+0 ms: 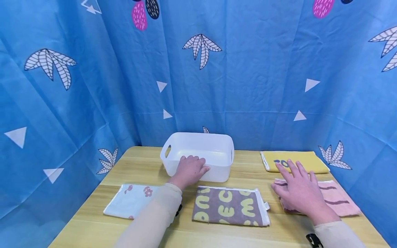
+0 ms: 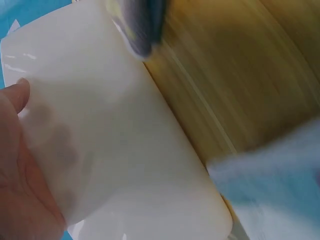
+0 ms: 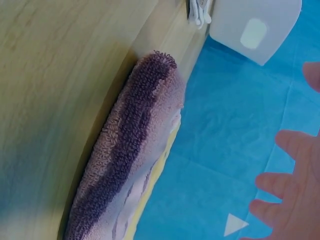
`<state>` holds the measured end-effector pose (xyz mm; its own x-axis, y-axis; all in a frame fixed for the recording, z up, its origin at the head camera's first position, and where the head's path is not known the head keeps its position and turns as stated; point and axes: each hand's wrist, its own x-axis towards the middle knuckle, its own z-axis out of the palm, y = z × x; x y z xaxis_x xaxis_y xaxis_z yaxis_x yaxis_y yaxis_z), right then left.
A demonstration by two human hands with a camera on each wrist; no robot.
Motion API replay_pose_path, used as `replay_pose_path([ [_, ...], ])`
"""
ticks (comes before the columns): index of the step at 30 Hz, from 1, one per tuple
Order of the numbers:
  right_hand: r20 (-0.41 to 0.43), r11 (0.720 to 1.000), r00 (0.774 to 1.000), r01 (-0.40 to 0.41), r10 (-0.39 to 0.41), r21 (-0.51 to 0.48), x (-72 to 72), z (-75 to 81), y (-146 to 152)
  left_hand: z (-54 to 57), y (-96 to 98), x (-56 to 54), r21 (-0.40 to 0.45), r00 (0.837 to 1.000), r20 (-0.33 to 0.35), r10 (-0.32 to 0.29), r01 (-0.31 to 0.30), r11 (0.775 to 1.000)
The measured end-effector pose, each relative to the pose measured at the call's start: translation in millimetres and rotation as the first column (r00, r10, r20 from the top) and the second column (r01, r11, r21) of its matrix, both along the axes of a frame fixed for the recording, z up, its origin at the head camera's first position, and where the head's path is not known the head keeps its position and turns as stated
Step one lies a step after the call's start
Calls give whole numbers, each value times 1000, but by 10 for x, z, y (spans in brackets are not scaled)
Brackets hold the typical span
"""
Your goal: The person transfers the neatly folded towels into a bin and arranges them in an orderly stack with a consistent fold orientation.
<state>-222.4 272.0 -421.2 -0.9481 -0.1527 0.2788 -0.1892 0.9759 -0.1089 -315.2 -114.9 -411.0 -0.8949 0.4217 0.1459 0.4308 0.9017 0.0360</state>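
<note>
My left hand grips the near rim of a white plastic bin, its fingers over the edge. In the left wrist view the thumb lies against the outer wall, and finger shadows show through the plastic. The bin's visible inside holds nothing. With fingers spread, my right hand hovers over a folded pink towel with dark stripes. That towel's looped edge shows in the right wrist view, apart from the fingers.
A folded brown towel with yellow letters lies in front of the bin. To its left is a white towel with pink flowers, partly under my left sleeve. A yellow towel sits behind the pink one. Blue curtains enclose the wooden table.
</note>
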Motion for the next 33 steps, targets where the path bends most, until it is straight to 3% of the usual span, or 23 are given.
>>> replay_pose_path([
  [21,18,1000,1000,-14,14,-12,14,-7,-54,-73,744,22,-69,997,-53,47,-50,996],
  [33,-6,1000,1000,-8,8,-16,18,-12,-53,-56,1025,29,-85,997,-82,12,-19,996],
])
